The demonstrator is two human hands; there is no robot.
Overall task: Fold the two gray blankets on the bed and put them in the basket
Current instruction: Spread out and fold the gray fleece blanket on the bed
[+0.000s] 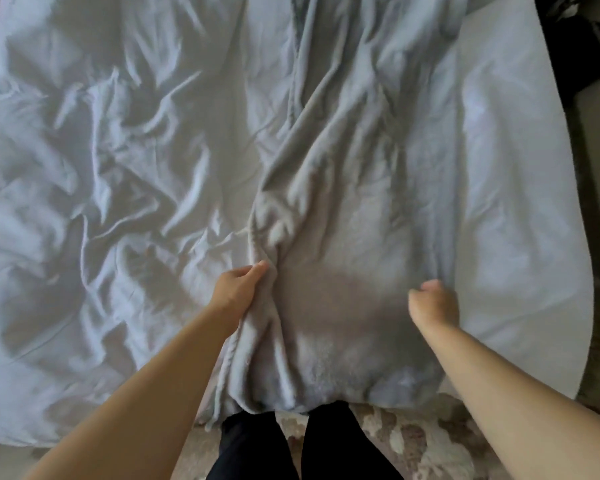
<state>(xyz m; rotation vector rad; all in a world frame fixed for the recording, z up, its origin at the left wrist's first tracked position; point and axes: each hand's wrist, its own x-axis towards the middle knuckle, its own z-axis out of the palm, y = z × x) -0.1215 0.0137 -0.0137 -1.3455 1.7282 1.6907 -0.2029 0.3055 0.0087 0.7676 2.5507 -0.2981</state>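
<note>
L hand point(238, 289) pinches gray blanket point(343, 237) edge; R hand point(433, 303) blurred, grip unclear. Risk: lopsided pull skews fold.

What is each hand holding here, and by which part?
Left hand grips the gray blanket by its bunched left edge; right hand, blurred, cannot be told.

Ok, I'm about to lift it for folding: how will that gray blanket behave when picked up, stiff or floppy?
Probably floppy: the gray blanket bunches into soft folds where the left hand grips it. Its fuzzy pile suggests it won't slip easily. It drapes over the bed edge, so lifted parts will likely sag.
</note>
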